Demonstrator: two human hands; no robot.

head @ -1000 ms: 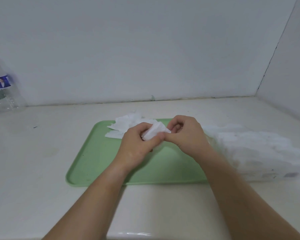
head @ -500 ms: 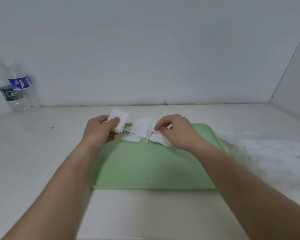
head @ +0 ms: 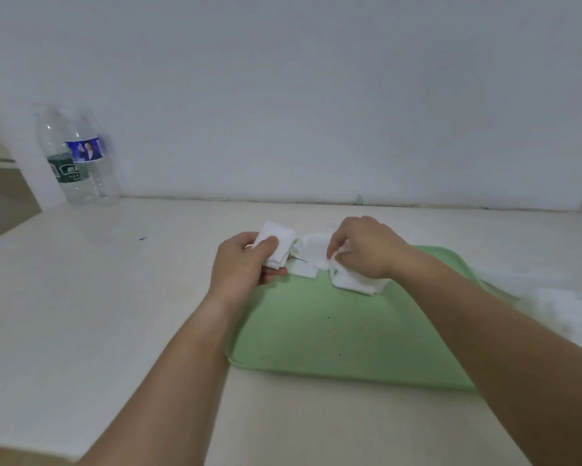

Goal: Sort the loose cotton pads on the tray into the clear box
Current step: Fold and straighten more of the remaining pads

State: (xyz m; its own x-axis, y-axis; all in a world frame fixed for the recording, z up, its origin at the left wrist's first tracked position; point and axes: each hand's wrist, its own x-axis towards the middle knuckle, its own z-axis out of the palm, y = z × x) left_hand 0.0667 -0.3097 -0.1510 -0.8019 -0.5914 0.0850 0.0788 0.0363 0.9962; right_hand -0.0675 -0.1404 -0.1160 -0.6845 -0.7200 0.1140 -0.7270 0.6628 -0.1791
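Left hand (head: 245, 264): grips a small stack of pads (head: 276, 242), thumb across the front face, fingers curled behind. The pads are white, soft-edged, nearly square, layered unevenly at the lower edge. The stack is held above the far-left corner of the tray (head: 333, 334), just left of the pile. Its slightly longer side runs away from the person, upper edge tilted toward the wall.

Right hand (head: 366, 247): fingers curled down, tips pinching into the loose cotton pads (head: 316, 252). This pile lies on the far end of the green tray, spread left to right, with pads overlapping at mixed angles and one flat at the near-left edge.

The tray sits on the pale desk (head: 98, 280). The clear box (head: 568, 307) is right of the tray, blurred, its contents a white mass. Two plastic bottles (head: 81, 156) stand upright at the far left by the wall.
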